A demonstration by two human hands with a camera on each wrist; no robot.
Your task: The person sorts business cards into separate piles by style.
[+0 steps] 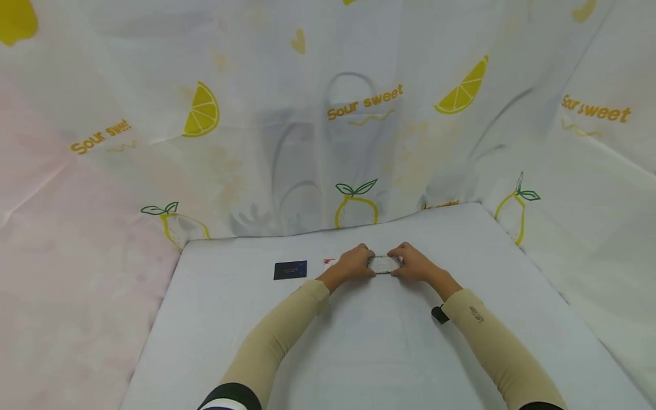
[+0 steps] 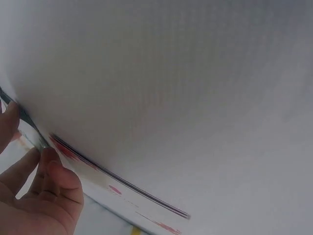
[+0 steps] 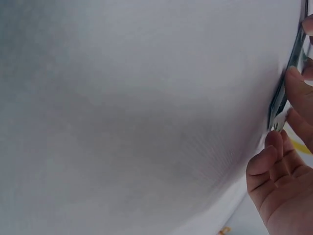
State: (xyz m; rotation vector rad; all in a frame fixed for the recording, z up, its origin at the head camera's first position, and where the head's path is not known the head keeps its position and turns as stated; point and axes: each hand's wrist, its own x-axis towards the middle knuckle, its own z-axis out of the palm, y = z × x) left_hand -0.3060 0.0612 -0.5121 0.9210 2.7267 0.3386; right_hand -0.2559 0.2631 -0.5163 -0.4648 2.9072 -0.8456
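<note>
A small flat card [image 1: 384,264], pale with a dark patterned border, lies at the far part of the table between my two hands. My left hand [image 1: 356,263] pinches its left end, and my right hand [image 1: 415,264] pinches its right end. Just left of the left hand is a white card with red print [image 1: 329,262], partly covered by that hand. In the left wrist view this white card [image 2: 122,188] lies flat beside the left hand [image 2: 51,196]. The right wrist view has the held card's dark edge [image 3: 279,98] near the right hand [image 3: 286,188].
A dark blue card [image 1: 290,270] lies farther left on the white tabletop [image 1: 359,353]. Behind the table hangs a lemon-print cloth [image 1: 246,171], which also runs along both sides. A small black object [image 1: 439,315] sits at the right wrist.
</note>
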